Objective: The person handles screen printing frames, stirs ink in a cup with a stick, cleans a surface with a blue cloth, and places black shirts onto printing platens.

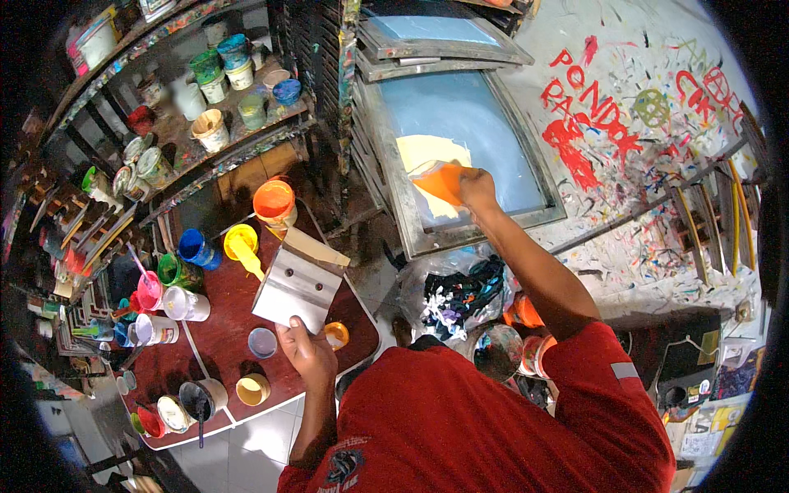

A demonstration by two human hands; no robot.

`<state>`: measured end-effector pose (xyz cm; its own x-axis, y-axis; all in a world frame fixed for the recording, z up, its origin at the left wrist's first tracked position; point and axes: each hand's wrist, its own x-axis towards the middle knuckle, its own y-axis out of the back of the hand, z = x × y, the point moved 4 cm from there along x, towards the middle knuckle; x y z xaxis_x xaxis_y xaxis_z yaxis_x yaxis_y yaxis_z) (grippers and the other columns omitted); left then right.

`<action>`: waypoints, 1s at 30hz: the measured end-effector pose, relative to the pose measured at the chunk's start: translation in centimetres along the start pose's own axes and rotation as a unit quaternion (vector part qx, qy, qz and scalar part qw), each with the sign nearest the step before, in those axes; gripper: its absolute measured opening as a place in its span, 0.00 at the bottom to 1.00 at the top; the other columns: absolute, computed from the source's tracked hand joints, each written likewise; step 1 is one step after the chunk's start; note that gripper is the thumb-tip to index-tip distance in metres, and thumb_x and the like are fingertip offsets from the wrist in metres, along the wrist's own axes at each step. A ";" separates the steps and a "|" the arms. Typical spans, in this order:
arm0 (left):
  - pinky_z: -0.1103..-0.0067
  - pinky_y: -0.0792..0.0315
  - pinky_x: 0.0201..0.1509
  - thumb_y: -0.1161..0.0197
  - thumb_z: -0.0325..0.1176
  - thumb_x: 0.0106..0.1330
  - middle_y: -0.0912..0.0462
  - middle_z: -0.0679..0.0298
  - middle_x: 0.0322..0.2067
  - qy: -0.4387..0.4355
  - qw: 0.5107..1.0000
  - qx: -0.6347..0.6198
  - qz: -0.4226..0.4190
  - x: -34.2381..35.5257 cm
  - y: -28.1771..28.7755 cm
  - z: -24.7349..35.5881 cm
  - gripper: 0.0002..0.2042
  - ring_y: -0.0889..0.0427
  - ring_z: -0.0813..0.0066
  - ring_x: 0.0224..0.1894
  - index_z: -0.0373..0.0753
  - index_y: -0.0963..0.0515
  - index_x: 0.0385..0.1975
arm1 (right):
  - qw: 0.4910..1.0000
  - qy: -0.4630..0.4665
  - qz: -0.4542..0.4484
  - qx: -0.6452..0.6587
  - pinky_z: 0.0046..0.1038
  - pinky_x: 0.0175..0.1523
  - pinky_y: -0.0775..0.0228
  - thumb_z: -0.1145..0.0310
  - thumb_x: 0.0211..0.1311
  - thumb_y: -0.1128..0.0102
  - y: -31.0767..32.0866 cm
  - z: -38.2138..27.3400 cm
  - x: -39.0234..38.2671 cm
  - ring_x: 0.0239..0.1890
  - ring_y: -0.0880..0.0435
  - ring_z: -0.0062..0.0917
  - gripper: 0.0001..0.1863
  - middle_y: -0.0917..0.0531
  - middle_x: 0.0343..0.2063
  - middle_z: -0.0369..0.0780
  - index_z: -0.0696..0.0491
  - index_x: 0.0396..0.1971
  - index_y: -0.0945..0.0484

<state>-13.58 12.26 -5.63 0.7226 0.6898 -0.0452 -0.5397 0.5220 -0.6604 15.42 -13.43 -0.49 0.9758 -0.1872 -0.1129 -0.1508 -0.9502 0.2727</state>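
My right hand point(479, 191) grips a flat orange scraper point(440, 182) against the mesh of a framed printing screen point(509, 123). A patch of pale yellow ink point(431, 151) lies on the blue-grey mesh around the scraper. Over the table, my left hand point(309, 353) holds a flat grey-white plate point(297, 286) by its lower edge, thumb on top. The plate has two dark holes and a tan strip along its upper edge. Below the plate, a small orange-rimmed cup point(335, 335) sits close to my left hand.
Ink tubs crowd the dark red table point(226, 329), among them an orange tub point(274, 202), a yellow tub point(241, 241) and a blue tub point(199, 248). More tubs fill a shelf point(177, 140) at the back left. Beside the screen hangs a plastic bag of rags point(464, 287).
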 end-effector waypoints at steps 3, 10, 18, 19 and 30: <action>0.74 0.34 0.51 0.53 0.33 0.68 0.28 0.57 0.45 -0.019 1.000 0.011 -0.002 -0.1 -0.6 0.6 0.15 0.28 0.71 0.47 0.33 0.39 0.50 | 0.997 0.050 -0.058 -0.013 0.25 0.29 0.30 0.73 0.54 0.47 -0.6 -0.7 2.3 0.26 0.22 0.21 0.08 0.21 0.25 0.39 0.60 0.31 0.21; 0.72 0.35 0.53 0.54 0.33 0.68 0.30 0.55 0.47 -0.015 0.996 0.084 0.036 -1.8 -1.5 0.4 0.15 0.28 0.68 0.49 0.33 0.40 0.51 | 0.952 -0.010 -0.298 -0.070 0.27 0.33 0.28 0.71 0.52 0.44 -0.9 -0.1 13.1 0.29 0.21 0.24 0.16 0.19 0.32 0.39 0.60 0.42 0.26; 0.70 0.35 0.55 0.54 0.33 0.68 0.30 0.56 0.48 -0.042 0.992 0.083 0.081 -4.4 -5.2 -1.5 0.16 0.29 0.67 0.51 0.34 0.41 0.52 | 0.899 -0.020 -0.435 0.037 0.27 0.41 0.28 0.72 0.52 0.47 -2.5 -1.0 14.5 0.37 0.21 0.23 0.16 0.20 0.36 0.37 0.55 0.44 0.26; 0.70 0.35 0.55 0.54 0.34 0.68 0.30 0.56 0.48 -0.044 0.992 0.086 0.086 -4.6 -5.4 -2.1 0.16 0.29 0.68 0.51 0.34 0.40 0.52 | 0.894 -0.019 -0.445 0.048 0.27 0.42 0.28 0.72 0.52 0.46 -2.4 -1.1 14.5 0.37 0.21 0.23 0.17 0.20 0.36 0.37 0.55 0.44 0.26; 0.78 0.34 0.48 0.54 0.33 0.68 0.28 0.62 0.39 -0.082 0.970 0.210 0.088 -5.2 -11.7 -4.0 0.12 0.29 0.77 0.43 0.35 0.37 0.47 | 0.835 -0.035 -0.518 0.181 0.29 0.43 0.27 0.68 0.53 0.44 -2.3 1.7 18.3 0.40 0.21 0.25 0.16 0.20 0.38 0.38 0.56 0.42 0.26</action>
<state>-9.30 0.59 -0.63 0.5427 0.8398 0.0136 -0.8024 0.5232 -0.2872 33.39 -15.13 -4.79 0.6033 0.7797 -0.1677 0.7181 -0.6226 -0.3111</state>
